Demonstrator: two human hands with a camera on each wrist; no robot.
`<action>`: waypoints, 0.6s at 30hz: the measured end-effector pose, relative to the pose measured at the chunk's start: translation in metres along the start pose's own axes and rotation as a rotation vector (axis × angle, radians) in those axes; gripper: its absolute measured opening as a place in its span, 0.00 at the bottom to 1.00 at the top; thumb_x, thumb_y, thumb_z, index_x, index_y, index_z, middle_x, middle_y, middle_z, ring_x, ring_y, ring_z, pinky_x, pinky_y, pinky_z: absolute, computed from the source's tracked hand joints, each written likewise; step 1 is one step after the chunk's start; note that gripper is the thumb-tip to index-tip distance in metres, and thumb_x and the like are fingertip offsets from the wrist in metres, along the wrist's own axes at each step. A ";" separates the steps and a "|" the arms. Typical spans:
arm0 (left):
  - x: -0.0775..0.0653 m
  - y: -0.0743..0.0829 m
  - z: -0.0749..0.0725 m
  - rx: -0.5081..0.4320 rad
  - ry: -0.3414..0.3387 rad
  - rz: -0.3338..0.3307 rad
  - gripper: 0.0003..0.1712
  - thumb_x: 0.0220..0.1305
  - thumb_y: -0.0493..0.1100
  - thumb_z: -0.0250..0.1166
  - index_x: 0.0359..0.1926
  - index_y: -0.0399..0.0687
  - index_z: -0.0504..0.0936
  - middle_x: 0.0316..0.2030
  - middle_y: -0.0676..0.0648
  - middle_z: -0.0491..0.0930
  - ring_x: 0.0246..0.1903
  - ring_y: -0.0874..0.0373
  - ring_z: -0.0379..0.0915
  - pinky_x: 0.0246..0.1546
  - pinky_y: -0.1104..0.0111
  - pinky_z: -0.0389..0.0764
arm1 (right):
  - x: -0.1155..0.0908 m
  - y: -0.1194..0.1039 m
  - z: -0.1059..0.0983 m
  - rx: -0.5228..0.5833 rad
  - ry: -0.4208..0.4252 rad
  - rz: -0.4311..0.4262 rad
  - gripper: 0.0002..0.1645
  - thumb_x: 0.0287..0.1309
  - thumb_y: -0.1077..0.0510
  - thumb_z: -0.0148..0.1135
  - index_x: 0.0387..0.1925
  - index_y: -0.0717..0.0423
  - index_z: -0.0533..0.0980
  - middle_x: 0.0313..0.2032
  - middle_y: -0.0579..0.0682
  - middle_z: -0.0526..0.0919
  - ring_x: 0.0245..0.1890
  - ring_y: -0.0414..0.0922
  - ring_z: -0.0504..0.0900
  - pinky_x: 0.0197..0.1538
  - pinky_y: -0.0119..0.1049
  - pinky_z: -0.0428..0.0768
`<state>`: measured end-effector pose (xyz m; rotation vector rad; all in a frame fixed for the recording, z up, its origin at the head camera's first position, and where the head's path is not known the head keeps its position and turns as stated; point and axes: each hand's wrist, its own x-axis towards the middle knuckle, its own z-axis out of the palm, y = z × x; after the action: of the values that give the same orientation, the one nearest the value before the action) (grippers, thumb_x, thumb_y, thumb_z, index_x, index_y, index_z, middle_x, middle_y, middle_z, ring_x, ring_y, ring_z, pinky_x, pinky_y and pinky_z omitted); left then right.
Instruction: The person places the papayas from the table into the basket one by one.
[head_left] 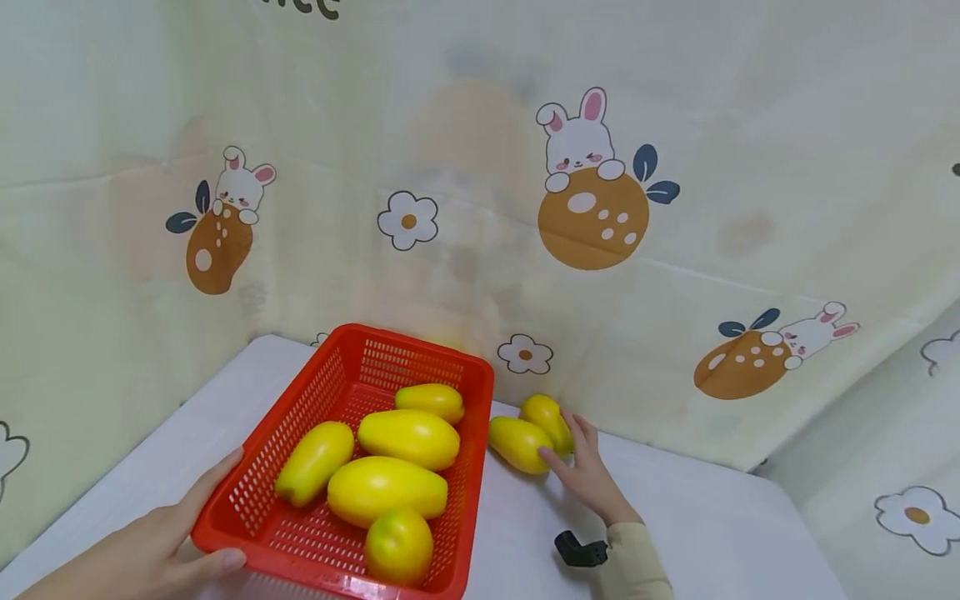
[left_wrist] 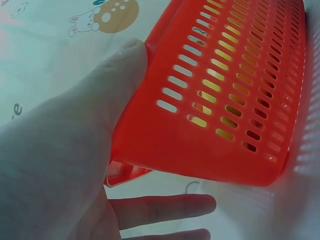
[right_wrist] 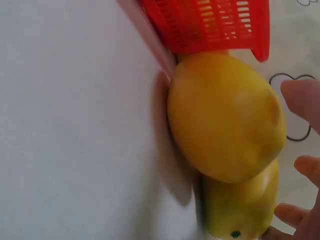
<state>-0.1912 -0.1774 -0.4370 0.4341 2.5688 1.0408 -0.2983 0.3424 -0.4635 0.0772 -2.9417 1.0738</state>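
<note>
A red plastic basket [head_left: 345, 579] with slotted walls stands on the table and holds several smooth yellow papayas [head_left: 408, 439]. My left hand [head_left: 168, 525] grips its near left corner, thumb at the front rim and fingers along the left side. The left wrist view shows the thumb against the slotted wall [left_wrist: 200, 150], with two straight fingers below the rim. To the right of the basket, two more papayas lie side by side, a nearer one [head_left: 520, 444] and a farther one [head_left: 546, 415]. My right hand [head_left: 588, 473] is spread at their right side, thumb right at the nearer one.
A pale cloth printed with rabbits and flowers [head_left: 407, 221] hangs behind the white table [head_left: 697, 517], close to the two loose papayas. A black device [head_left: 581, 550] sits at the right wrist. The basket's right wall stands just left of the loose papayas.
</note>
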 end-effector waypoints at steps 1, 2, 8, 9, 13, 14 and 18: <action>0.000 -0.002 0.000 0.003 0.000 0.007 0.55 0.62 0.61 0.59 0.74 0.58 0.30 0.53 0.50 0.76 0.40 0.70 0.71 0.29 0.72 0.80 | 0.001 -0.001 0.003 -0.003 -0.003 -0.017 0.52 0.58 0.33 0.56 0.74 0.44 0.44 0.72 0.59 0.37 0.69 0.65 0.53 0.64 0.68 0.55; 0.000 -0.003 0.000 0.007 0.001 0.014 0.55 0.62 0.61 0.59 0.74 0.57 0.30 0.53 0.49 0.76 0.39 0.72 0.71 0.29 0.73 0.79 | 0.001 -0.003 0.005 -0.003 -0.005 -0.029 0.52 0.58 0.34 0.57 0.74 0.43 0.44 0.72 0.59 0.38 0.70 0.65 0.53 0.64 0.68 0.56; 0.000 -0.007 0.001 -0.109 -0.044 0.006 0.54 0.64 0.57 0.58 0.74 0.59 0.27 0.54 0.47 0.75 0.39 0.70 0.72 0.30 0.72 0.81 | -0.001 -0.012 0.016 -0.021 -0.023 -0.048 0.50 0.55 0.39 0.63 0.73 0.41 0.49 0.73 0.60 0.36 0.71 0.64 0.48 0.63 0.69 0.56; -0.001 -0.007 0.001 -0.134 -0.052 -0.001 0.54 0.64 0.57 0.58 0.73 0.60 0.26 0.54 0.46 0.74 0.38 0.69 0.73 0.30 0.71 0.81 | -0.001 -0.013 0.018 -0.032 -0.025 -0.049 0.50 0.54 0.39 0.64 0.73 0.41 0.51 0.73 0.60 0.35 0.71 0.64 0.47 0.63 0.69 0.57; -0.001 -0.007 0.001 -0.176 -0.067 -0.009 0.54 0.65 0.56 0.57 0.73 0.61 0.24 0.54 0.45 0.74 0.38 0.67 0.74 0.31 0.71 0.81 | -0.004 -0.016 0.025 -0.095 0.003 -0.050 0.51 0.49 0.36 0.67 0.71 0.40 0.55 0.73 0.58 0.33 0.71 0.63 0.45 0.63 0.68 0.58; 0.000 -0.007 0.001 -0.178 -0.067 -0.007 0.54 0.65 0.56 0.57 0.73 0.61 0.24 0.54 0.45 0.74 0.38 0.67 0.74 0.30 0.71 0.81 | -0.004 -0.017 0.026 -0.105 0.017 -0.049 0.51 0.48 0.35 0.68 0.71 0.40 0.56 0.74 0.57 0.32 0.71 0.62 0.44 0.64 0.68 0.58; 0.001 -0.006 0.001 -0.154 -0.063 0.012 0.55 0.65 0.56 0.58 0.73 0.60 0.25 0.54 0.45 0.74 0.38 0.68 0.73 0.30 0.72 0.81 | -0.007 -0.021 0.029 -0.162 0.090 -0.078 0.50 0.46 0.38 0.70 0.69 0.44 0.60 0.74 0.55 0.33 0.72 0.60 0.43 0.65 0.65 0.57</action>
<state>-0.1929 -0.1804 -0.4420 0.4354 2.4130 1.1995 -0.2899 0.3078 -0.4722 0.1370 -2.9051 0.8042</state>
